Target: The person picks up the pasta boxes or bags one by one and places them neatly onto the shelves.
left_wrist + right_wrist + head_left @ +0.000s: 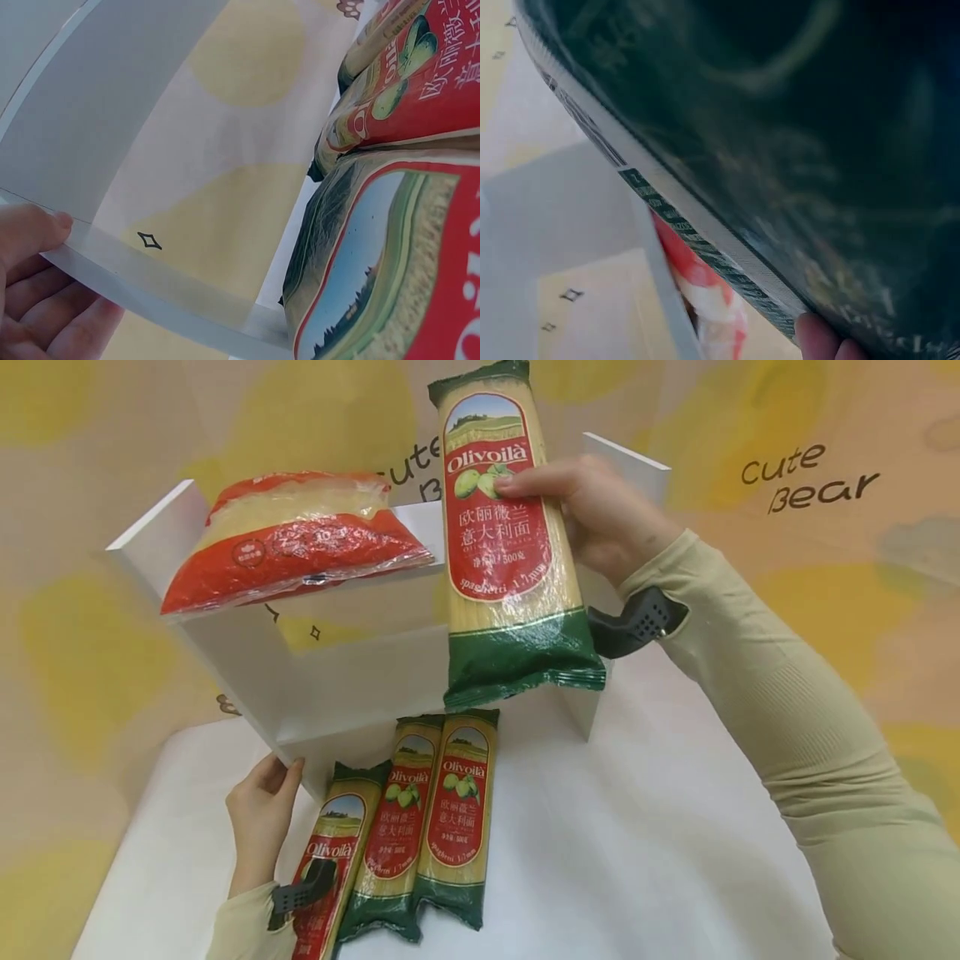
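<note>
Head view: the right hand (607, 518) clamps 1 spaghetti pack (495, 568) before the right part of the white shelf (356, 681); the left hand (262, 814) pinches its left edge. Should that pinch slacken, a bump from the pack could shift it.

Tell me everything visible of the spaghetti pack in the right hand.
The spaghetti pack is a long, glossy, plastic-looking packet with green ends, a red Olivoilà label picturing olives and a landscape, and yellow pasta around it. It looks sealed, held with its label toward the head camera, top tipped slightly picture-left, overlapping the white shelf in that view. The right hand grips its side, thumb on the front.
</note>
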Tool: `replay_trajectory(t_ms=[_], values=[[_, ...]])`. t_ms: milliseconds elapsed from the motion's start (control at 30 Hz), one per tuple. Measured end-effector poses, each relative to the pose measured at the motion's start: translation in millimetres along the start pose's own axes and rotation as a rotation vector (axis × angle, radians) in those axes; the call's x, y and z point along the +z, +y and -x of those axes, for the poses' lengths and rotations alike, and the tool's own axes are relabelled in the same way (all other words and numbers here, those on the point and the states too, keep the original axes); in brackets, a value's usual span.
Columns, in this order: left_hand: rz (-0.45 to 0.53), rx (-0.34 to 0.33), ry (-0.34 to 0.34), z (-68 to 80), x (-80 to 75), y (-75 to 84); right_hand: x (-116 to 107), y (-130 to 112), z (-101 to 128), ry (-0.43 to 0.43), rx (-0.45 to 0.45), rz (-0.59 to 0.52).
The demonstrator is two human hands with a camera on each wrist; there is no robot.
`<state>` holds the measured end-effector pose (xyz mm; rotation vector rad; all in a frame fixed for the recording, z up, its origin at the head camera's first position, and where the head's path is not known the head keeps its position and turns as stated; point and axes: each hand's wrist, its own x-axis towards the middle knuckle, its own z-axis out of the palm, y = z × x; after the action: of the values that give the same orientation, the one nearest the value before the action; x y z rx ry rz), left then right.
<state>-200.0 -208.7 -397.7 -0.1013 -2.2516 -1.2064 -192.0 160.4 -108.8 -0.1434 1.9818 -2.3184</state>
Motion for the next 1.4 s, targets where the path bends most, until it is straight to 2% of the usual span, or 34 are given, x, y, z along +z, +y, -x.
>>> replay_trajectory(t_ms=[133, 267, 400, 500, 633, 767, 867, 1000, 1067, 1167, 1233, 1300, 1400], values=[[-0.018, 0.004, 0.009, -0.8, -5.2, -1.5, 7, -10, -13, 0.045, -0.013, 0.042], [-0.023, 0.000, 0.028, -0.6, -7.6, -3.2, 12, -14, -29, 0.077, 0.024, 0.064], [0.007, -0.024, 0.023, 3.2, -5.6, -4.4, 12, -13, -46, 0.102, 0.113, 0.073], [0.019, -0.018, 0.005, 2.1, -0.2, -3.5, 5, -12, -53, 0.102, 0.178, 0.099], [0.011, 0.017, 0.002, -2.5, 3.1, -0.7, -1, -15, -57, 0.015, 0.258, 0.201], [-0.001, 0.017, 0.004, -5.6, 1.0, -0.1, 1, -20, -63, -0.090, 0.304, 0.346], [-0.022, -0.012, -0.005, -5.6, -1.4, -0.8, 7, -20, -68, -0.128, 0.286, 0.396], [-0.043, -0.035, -0.017, -4.7, -2.5, -1.4, 15, -18, -70, -0.117, 0.234, 0.434], [-0.038, -0.029, -0.019, -5.1, -1.5, -2.1, 17, -18, -70, -0.076, 0.177, 0.527], [-0.038, -0.023, -0.008, -3.7, -4.0, -3.8, 22, -17, -70, -0.013, 0.085, 0.748], [-0.044, -0.013, -0.004, -4.3, -6.3, -4.3, 24, -17, -70, 0.029, 0.054, 0.857], [-0.057, -0.010, -0.006, -5.1, -9.9, -4.1, 25, -16, -70, 0.036, 0.045, 0.898], [-0.080, -0.025, -0.008, -6.6, -16.5, -4.2, 26, -13, -72, 0.017, 0.033, 0.892]])
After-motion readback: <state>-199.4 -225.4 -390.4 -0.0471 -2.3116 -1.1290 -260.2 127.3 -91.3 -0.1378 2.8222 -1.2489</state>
